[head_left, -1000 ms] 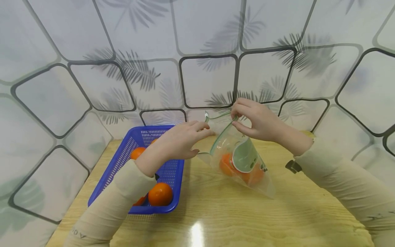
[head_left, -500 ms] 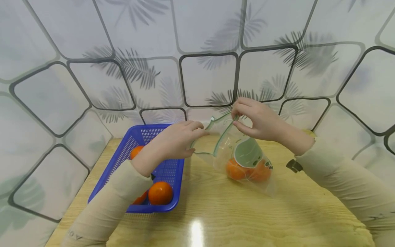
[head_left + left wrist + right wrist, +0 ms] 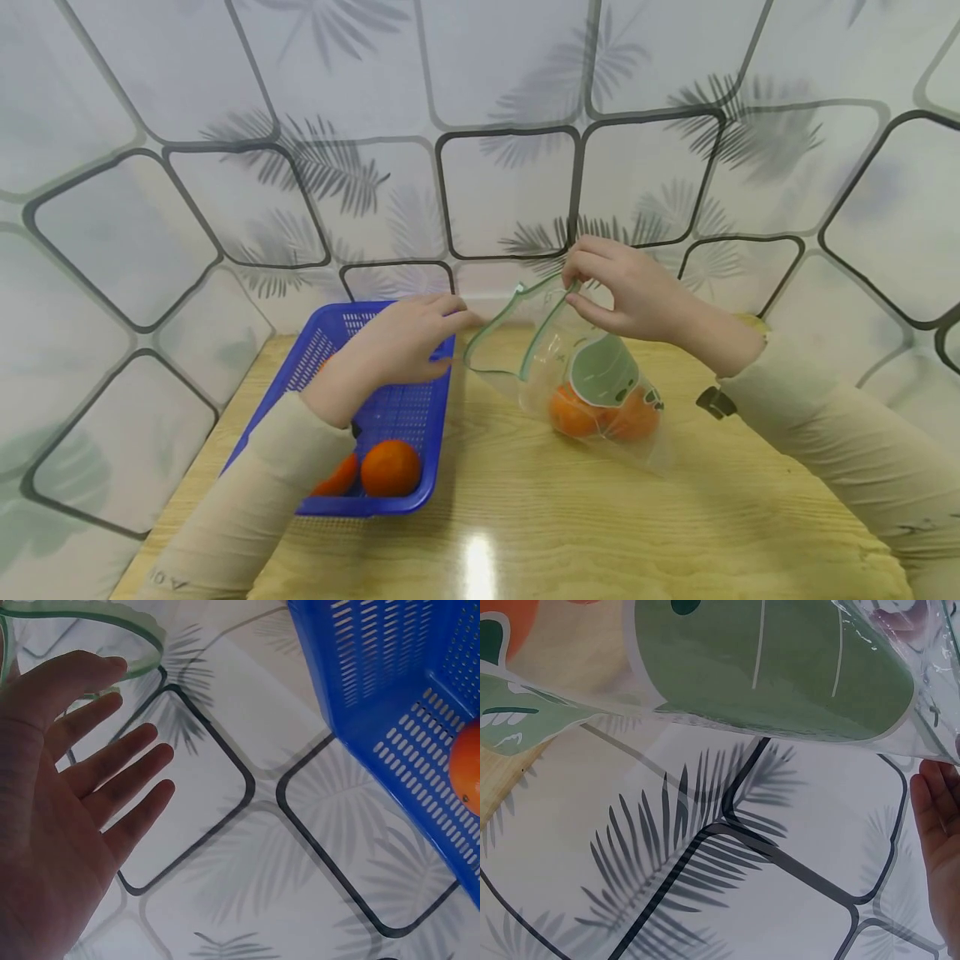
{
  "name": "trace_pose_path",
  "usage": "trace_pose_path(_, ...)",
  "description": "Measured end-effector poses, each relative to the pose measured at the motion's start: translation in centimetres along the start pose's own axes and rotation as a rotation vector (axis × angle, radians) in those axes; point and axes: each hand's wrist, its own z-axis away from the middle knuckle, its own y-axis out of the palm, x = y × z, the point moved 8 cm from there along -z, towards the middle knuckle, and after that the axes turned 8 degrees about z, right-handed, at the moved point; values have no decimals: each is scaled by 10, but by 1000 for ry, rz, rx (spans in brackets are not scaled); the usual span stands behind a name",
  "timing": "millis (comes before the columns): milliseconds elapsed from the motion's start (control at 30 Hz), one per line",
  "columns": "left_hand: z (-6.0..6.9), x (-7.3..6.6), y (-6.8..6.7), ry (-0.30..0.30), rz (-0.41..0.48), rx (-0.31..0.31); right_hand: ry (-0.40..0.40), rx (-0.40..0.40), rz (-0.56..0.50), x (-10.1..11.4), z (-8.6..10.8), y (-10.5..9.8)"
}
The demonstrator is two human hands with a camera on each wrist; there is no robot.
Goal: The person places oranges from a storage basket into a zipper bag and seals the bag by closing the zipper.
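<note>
A clear zip bag (image 3: 543, 375) with a green-edged mouth and a green print has orange fruits (image 3: 576, 412) in its lower part. The right hand (image 3: 630, 292) pinches the bag's rim at the top right; the bag's mouth gapes toward the left. Left of that mouth, the left hand (image 3: 397, 346) hovers over the blue basket (image 3: 429, 467) with nothing in its fingers. In the left wrist view the left hand (image 3: 67, 787) has its fingers extended and spread, near the green rim (image 3: 142, 637). The right wrist view shows part of the right hand (image 3: 941, 840) beside the printed plastic (image 3: 780, 667).
Several orange fruits, one of them at the front right corner (image 3: 390, 468), lie in the basket on the left of the wooden table (image 3: 555, 533). A patterned wall covering (image 3: 502, 196) rises behind and at the left. A dark object (image 3: 717, 402) is beside the right cuff.
The left hand has moved left, off the bag's mouth and over the basket. The bag's mouth has spread wider, and its fruit-filled part has shifted slightly right. The right hand keeps its pinch.
</note>
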Motion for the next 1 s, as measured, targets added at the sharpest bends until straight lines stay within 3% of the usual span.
trace_pose_path(367,10,34,9,-124,14,62,5,2,3,0,1,1)
trace_pose_path(1000,29,87,28,-285,71,95,9,17,6,0,1,2)
